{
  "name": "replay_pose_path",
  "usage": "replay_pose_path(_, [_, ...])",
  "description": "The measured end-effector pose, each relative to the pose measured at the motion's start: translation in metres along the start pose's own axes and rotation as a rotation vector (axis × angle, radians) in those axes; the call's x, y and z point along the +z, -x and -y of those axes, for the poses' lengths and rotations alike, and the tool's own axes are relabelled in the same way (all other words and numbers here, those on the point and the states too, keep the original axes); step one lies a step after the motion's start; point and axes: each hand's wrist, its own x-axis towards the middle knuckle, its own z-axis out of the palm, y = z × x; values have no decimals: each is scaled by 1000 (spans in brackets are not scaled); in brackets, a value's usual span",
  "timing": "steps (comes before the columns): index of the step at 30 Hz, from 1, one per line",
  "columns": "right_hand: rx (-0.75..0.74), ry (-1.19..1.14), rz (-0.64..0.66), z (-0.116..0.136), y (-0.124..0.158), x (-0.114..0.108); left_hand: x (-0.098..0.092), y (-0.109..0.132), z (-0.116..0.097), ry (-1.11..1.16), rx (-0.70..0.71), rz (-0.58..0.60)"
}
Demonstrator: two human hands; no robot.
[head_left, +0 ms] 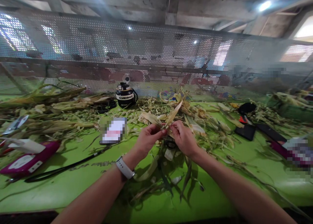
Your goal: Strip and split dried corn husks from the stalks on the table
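Pale, dry corn husk strips (174, 114) stick up between my two hands, above the middle of the green table. My left hand (149, 138), with a white watch band at the wrist, pinches the husk from the left between thumb and fingers. Close beside it, my right hand (183, 138) has its fingers closed on the same husk. Where the strips meet, the fingertips hide them. Greenish husk scraps (153, 170) lie below and in front of my hands, and a heap of dry husks (193, 115) lies behind them.
A phone (112, 133) with a lit screen lies left of my hands, with a black strap near it. Behind stands a black jar (125, 100) marked ENERGY. A magenta device (26, 162) sits far left. A perforated metal panel (151, 51) closes off the table's back.
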Motion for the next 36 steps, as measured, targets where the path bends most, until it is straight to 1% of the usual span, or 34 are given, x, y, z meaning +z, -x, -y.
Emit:
replay_pose_path(3, [46, -17, 12, 1, -1, -2, -3, -3, -2, 6, 27, -87])
replay_pose_path(5, [45, 20, 40, 2, -1, -4, -6, -5, -3, 3, 32, -145])
replay_pose_path(7, [-7, 104, 77, 2, -1, -5, -9, -8, -2, -19, 55, -183])
replay_pose_path(9, [-86, 203, 137, 2, 0, -6, -12, -10, -1, -70, 87, -195])
replay_pose_path(11, [-139, 274, 185, 2, 1, -6, -14, -12, 1, -155, 116, -191])
replay_pose_path(13, [-162, 298, 194, 3, 1, -7, -17, -13, 2, -258, 141, -173])
replay_pose_path(14, [-186, 305, 185, 3, 1, -9, -18, -13, 2, -317, 155, -159])
replay_pose_path(18, [-369, 357, 107, 3, -3, -16, -18, -10, -3, -558, 230, -53])
replay_pose_path(20, [-392, 334, 55, 0, -6, -18, -17, -7, -5, -608, 274, 6])
replay_pose_path(22, [-370, 265, 26, -5, -10, -19, -15, -6, -6, -610, 294, 76])
replay_pose_path(24, [-326, 187, 44, -8, -12, -18, -15, -6, -7, -606, 298, 152])
replay_pose_path(26, [-249, 114, 80, -10, -13, -17, -15, -6, -9, -614, 312, 202])
replay_pose_path(29, [-90, -18, 114, -8, -12, -15, -15, -5, -13, -595, 310, 230])
replay_pose_path(32, [41, -170, 98, -4, -10, -13, -12, -2, -15, -478, 237, 196])
replay_pose_path(36, [143, -330, 34, 1, -5, -6, -7, 2, -12, -326, 127, 84])
